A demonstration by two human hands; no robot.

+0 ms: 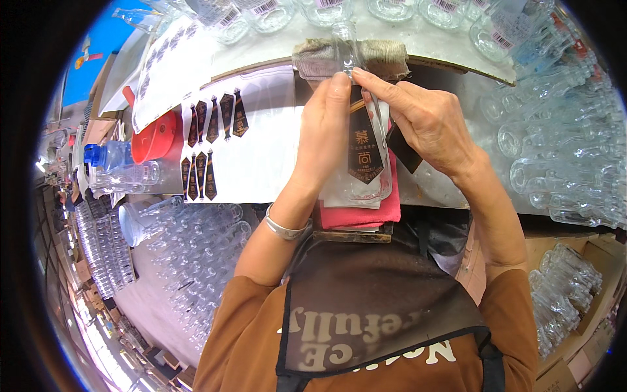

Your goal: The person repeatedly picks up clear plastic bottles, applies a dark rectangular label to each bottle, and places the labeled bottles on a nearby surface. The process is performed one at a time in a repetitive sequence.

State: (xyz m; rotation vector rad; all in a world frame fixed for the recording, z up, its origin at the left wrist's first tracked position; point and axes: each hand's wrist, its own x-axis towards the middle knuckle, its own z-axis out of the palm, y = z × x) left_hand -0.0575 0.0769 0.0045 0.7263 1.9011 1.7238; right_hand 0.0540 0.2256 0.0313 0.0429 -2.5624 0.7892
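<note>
We hold the clear flat-sided glass bottle (338,163) centrally, neck on the rolled beige cloth (385,57), probably against rolling, our left hand (323,121) gripping its left side, our right hand (428,117) pressing a forefinger near the black tie-shaped label (364,140), other fingers' grip unclear.

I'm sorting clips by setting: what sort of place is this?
Probably a bottle-labelling workshop. Clear bottles crowd the right side, dark tie-shaped labels lie on a white sheet, and the bottle being handled wears a similar label.
</note>
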